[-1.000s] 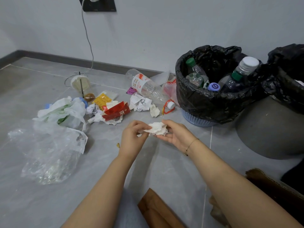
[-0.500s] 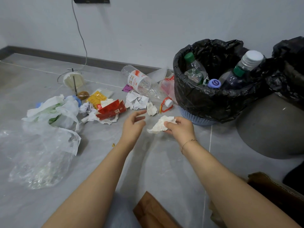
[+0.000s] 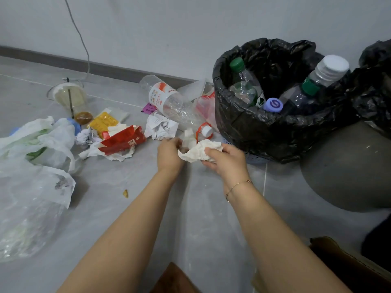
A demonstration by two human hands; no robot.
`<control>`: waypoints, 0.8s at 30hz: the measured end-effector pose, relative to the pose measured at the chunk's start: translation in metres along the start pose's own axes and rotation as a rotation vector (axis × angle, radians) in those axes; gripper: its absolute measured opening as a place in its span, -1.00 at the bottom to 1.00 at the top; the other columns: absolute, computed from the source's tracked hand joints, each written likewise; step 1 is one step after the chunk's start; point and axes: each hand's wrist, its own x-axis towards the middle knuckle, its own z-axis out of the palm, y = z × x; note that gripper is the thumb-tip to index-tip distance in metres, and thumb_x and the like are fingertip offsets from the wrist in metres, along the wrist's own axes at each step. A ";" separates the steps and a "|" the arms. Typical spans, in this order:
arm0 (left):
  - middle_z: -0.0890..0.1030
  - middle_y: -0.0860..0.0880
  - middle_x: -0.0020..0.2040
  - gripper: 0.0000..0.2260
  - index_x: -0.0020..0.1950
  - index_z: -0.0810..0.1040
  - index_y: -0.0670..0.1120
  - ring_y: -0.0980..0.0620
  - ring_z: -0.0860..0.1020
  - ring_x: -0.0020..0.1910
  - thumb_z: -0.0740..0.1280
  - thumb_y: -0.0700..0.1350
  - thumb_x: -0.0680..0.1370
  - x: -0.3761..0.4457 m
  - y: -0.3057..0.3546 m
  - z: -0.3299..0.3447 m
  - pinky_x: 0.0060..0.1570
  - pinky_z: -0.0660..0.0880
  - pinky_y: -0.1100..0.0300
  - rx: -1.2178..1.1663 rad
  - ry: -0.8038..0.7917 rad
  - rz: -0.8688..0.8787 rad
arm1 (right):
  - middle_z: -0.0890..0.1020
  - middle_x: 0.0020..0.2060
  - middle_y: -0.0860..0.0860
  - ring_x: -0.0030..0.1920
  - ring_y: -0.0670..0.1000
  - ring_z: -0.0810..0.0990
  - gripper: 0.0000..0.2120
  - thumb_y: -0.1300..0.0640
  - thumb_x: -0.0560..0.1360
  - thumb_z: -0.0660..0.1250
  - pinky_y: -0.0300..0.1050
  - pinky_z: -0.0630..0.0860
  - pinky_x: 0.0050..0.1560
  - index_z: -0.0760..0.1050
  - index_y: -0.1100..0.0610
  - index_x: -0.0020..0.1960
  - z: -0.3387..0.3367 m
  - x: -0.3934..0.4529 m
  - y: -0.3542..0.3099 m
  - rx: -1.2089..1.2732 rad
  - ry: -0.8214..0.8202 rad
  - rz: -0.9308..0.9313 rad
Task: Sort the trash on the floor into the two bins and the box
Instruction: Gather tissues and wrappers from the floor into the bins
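Observation:
My right hand (image 3: 227,163) grips a crumpled white tissue (image 3: 197,152) low over the floor, just in front of the black-bagged basket bin (image 3: 275,136), which holds several plastic bottles. My left hand (image 3: 169,154) reaches beside it, and its fingertips curl onto a small white paper scrap (image 3: 189,136) on the floor. Beyond my hands lie a crumpled receipt (image 3: 160,127), a clear bottle (image 3: 169,100), a red-ringed cap (image 3: 206,131) and a red carton (image 3: 122,140). A grey bin (image 3: 349,166) with a black liner stands at the right. The cardboard box (image 3: 349,269) sits at the bottom right.
Plastic bags (image 3: 40,144) and a clear bag (image 3: 27,218) spread over the left floor. A plastic cup with a straw (image 3: 69,98) and a yellow packet (image 3: 103,121) lie near the wall. A cable (image 3: 82,39) hangs down the wall. A brown flap (image 3: 173,280) is at the bottom edge.
My left hand let go of the tissue and moved forward to the small scrap. My right hand kept the tissue and shifted slightly toward the basket bin.

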 end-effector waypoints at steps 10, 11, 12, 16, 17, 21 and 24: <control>0.64 -0.03 -0.28 -0.86 -0.23 0.54 -0.09 0.09 0.56 -0.32 0.46 -0.27 0.42 -0.050 0.021 -0.045 -0.23 0.47 0.28 -0.419 -0.073 -0.153 | 0.61 -0.27 0.08 -0.20 0.05 0.55 -0.90 0.33 0.32 0.41 -0.05 0.51 -0.13 0.58 0.15 -0.30 -0.014 0.000 0.002 -0.353 -0.027 -0.034; 0.62 -0.03 -0.28 -0.87 -0.21 0.54 -0.11 0.10 0.56 -0.32 0.45 -0.29 0.42 -0.058 0.024 -0.050 -0.25 0.46 0.32 -0.456 -0.078 -0.147 | 0.61 -0.29 0.06 -0.21 0.04 0.54 -0.95 0.30 0.32 0.41 -0.07 0.48 -0.14 0.58 0.17 -0.28 -0.017 -0.001 0.003 -0.411 -0.024 -0.071; 0.62 -0.03 -0.28 -0.88 -0.18 0.55 -0.13 0.11 0.57 -0.31 0.45 -0.30 0.43 -0.066 0.027 -0.057 -0.26 0.45 0.36 -0.489 -0.079 -0.137 | 0.60 -0.30 0.05 -0.22 0.03 0.53 -0.97 0.27 0.33 0.41 -0.11 0.46 -0.15 0.58 0.18 -0.25 -0.020 -0.003 0.002 -0.490 -0.017 -0.110; 0.65 -0.06 -0.22 -0.91 -0.08 0.59 -0.18 0.14 0.61 -0.25 0.43 -0.30 0.46 -0.094 0.038 -0.083 -0.24 0.47 0.42 -0.609 -0.080 -0.120 | 0.60 -0.15 0.00 -0.09 0.06 0.56 -0.81 0.26 0.39 0.37 -0.10 0.51 0.00 0.54 0.10 -0.01 -0.029 -0.015 -0.003 -0.787 0.045 -0.195; 0.67 -0.08 -0.20 -0.92 -0.07 0.60 -0.19 0.14 0.62 -0.23 0.43 -0.30 0.46 -0.099 0.039 -0.088 -0.21 0.48 0.41 -0.632 -0.094 -0.111 | 0.57 -0.17 -0.02 -0.09 0.07 0.57 -0.79 0.27 0.39 0.37 -0.07 0.53 0.01 0.50 0.07 -0.01 -0.028 -0.018 -0.004 -0.785 0.041 -0.200; 0.68 -0.08 -0.19 -0.93 -0.06 0.64 -0.18 0.16 0.61 -0.24 0.41 -0.29 0.48 -0.116 0.046 -0.095 -0.18 0.50 0.38 -0.655 -0.152 -0.069 | 0.56 -0.18 0.06 -0.15 0.11 0.60 -0.74 0.36 0.38 0.38 0.02 0.63 -0.12 0.43 0.02 -0.17 -0.022 -0.026 -0.007 -0.522 -0.071 -0.117; 0.67 -0.11 -0.18 -0.93 -0.07 0.66 -0.17 0.14 0.59 -0.27 0.40 -0.28 0.49 -0.117 0.048 -0.091 -0.19 0.53 0.32 -0.626 -0.152 -0.071 | 0.58 -0.13 0.16 -0.20 0.05 0.61 -0.80 0.43 0.45 0.30 -0.20 0.62 -0.31 0.47 0.14 -0.14 -0.018 -0.032 -0.014 -0.204 -0.165 0.041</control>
